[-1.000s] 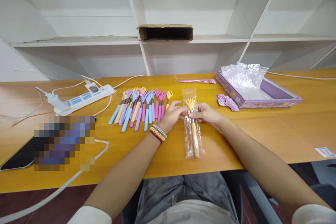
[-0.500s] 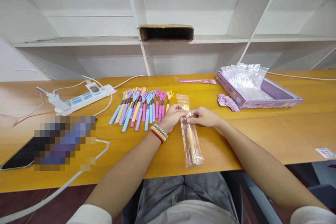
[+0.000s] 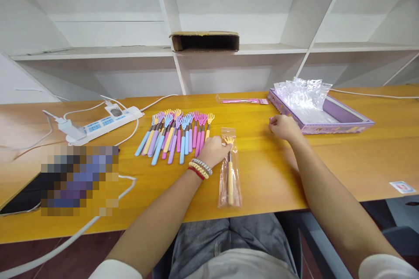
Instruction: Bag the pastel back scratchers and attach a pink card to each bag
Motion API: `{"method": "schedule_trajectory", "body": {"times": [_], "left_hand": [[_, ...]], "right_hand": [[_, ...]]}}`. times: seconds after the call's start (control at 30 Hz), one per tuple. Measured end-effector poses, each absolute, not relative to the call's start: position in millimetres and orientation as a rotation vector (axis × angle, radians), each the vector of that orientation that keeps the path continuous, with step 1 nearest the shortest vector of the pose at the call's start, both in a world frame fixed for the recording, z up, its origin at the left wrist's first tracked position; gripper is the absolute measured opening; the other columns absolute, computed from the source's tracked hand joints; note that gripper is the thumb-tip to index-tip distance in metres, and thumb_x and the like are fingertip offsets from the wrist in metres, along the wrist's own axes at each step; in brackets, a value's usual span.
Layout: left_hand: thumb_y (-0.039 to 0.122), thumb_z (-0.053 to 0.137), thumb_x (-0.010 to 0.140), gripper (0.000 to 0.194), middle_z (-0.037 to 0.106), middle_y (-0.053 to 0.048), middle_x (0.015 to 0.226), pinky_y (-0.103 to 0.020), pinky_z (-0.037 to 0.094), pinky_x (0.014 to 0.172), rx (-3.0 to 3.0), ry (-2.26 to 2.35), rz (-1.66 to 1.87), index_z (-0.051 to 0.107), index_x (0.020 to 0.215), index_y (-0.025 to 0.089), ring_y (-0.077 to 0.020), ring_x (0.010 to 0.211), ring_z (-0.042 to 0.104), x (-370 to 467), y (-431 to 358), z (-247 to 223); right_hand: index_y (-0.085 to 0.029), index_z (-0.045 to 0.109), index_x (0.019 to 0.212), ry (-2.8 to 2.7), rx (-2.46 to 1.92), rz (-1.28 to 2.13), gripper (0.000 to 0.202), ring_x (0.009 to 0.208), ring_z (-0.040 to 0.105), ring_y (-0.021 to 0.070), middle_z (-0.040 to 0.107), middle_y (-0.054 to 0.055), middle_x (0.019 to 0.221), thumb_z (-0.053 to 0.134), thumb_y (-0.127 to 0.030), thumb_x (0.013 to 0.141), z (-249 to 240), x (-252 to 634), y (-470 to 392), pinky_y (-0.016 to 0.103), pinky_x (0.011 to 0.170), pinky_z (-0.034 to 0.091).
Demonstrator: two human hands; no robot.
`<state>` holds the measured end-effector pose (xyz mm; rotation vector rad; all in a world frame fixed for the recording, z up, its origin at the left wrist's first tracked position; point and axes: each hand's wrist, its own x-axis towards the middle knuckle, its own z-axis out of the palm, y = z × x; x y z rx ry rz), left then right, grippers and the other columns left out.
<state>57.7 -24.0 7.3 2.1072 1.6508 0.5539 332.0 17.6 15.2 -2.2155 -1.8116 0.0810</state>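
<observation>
A yellow hand-shaped scratcher [image 3: 230,183] lies inside a clear plastic bag [image 3: 223,196] on the table, its fingers towards the shelf. My left hand [image 3: 214,151] is closed at the bag's left edge, near the scratcher's head. Over the small pink cards beside the purple tray [image 3: 337,129], my right hand [image 3: 284,126] is closed; its fingertips are at a card, which is mostly hidden. Clear bags [image 3: 304,93] are piled in the tray. Left of my left hand lie several blue, purple, pink and yellow scratchers [image 3: 173,137].
A power strip [image 3: 104,124] with white cables is at the left, above a phone [image 3: 22,194]. A bagged pink scratcher [image 3: 244,101] lies at the back. On the shelf sits an open cardboard box [image 3: 205,42]; a small card [image 3: 402,187] is at the right edge.
My right hand has let go of the bag and moved right to the pink cards. The bagged scratcher now lies straighter and flatter beside my left hand.
</observation>
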Motion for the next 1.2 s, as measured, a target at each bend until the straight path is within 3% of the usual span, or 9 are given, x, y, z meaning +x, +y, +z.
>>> {"method": "schedule_trajectory", "body": {"times": [0.1,0.23,0.37,0.57,0.97,1.1,1.2], "left_hand": [[0.049,0.049,0.078,0.042,0.061,-0.011,0.068,-0.031,0.036,0.059,2.214,1.698,0.536,0.061,0.092,0.011,-0.0242,0.07,0.058,58.5,-29.6,9.6],[0.044,0.043,0.083,0.049,0.062,-0.007,0.069,-0.029,0.037,0.06,2.285,1.61,0.473,0.05,0.121,0.014,-0.0221,0.067,0.059,59.5,-35.3,11.9],[0.042,0.039,0.085,0.041,0.063,-0.006,0.069,-0.028,0.037,0.061,2.344,1.602,0.383,0.057,0.114,0.02,-0.0214,0.066,0.059,60.8,-38.1,15.3],[0.042,0.039,0.084,0.042,0.063,-0.009,0.071,-0.029,0.036,0.059,2.382,1.644,0.381,0.056,0.114,0.018,-0.0234,0.066,0.059,61.7,-38.5,13.5],[0.043,0.045,0.081,0.036,0.062,-0.008,0.073,-0.03,0.038,0.059,2.433,1.685,0.348,0.059,0.102,0.018,-0.024,0.069,0.059,61.1,-36.4,7.5],[0.044,0.044,0.083,0.036,0.059,-0.009,0.089,-0.031,0.042,0.069,2.525,1.656,0.544,0.057,0.104,0.017,-0.0222,0.082,0.057,63.4,-36.0,7.2],[0.043,0.04,0.086,0.035,0.054,-0.008,0.096,-0.032,0.042,0.078,2.663,1.536,0.634,0.058,0.102,0.017,-0.0208,0.09,0.054,66.9,-32.6,7.4]], "right_hand": [[-0.017,0.068,0.094,-1.717,-2.358,0.086,0.034,0.088,0.062,0.0263,0.067,0.014,0.094,0.056,-0.037,0.07,12.3,345.7,19.6,0.031,0.072,0.043],[-0.012,0.067,0.096,-1.63,-2.439,0.09,0.045,0.09,0.062,0.03,0.066,0.019,0.096,0.058,-0.047,0.068,11.2,348.3,18.3,0.035,0.073,0.045],[-0.008,0.063,0.105,-1.503,-2.513,0.049,0.045,0.092,0.062,0.0311,0.063,0.024,0.1,0.055,-0.039,0.073,10.8,351.2,18.5,0.036,0.073,0.046],[-0.006,0.061,0.109,-1.54,-2.586,0.142,0.043,0.095,0.061,0.0305,0.063,0.025,0.104,0.057,-0.028,0.072,5.0,358.8,22.2,0.035,0.075,0.047],[-0.008,0.061,0.109,-1.436,-2.549,0.129,0.045,0.094,0.062,0.0308,0.063,0.024,0.104,0.056,-0.036,0.075,7.3,352.6,19.7,0.036,0.073,0.047],[-0.007,0.064,0.103,-1.368,-2.514,0.048,0.039,0.09,0.062,0.0311,0.064,0.025,0.099,0.051,-0.034,0.079,9.6,349.0,18.7,0.035,0.071,0.046],[-0.009,0.067,0.097,-1.337,-2.366,-0.216,0.039,0.085,0.063,0.0298,0.066,0.022,0.089,0.04,-0.035,0.086,12.9,340.8,17.0,0.035,0.069,0.044]]}}
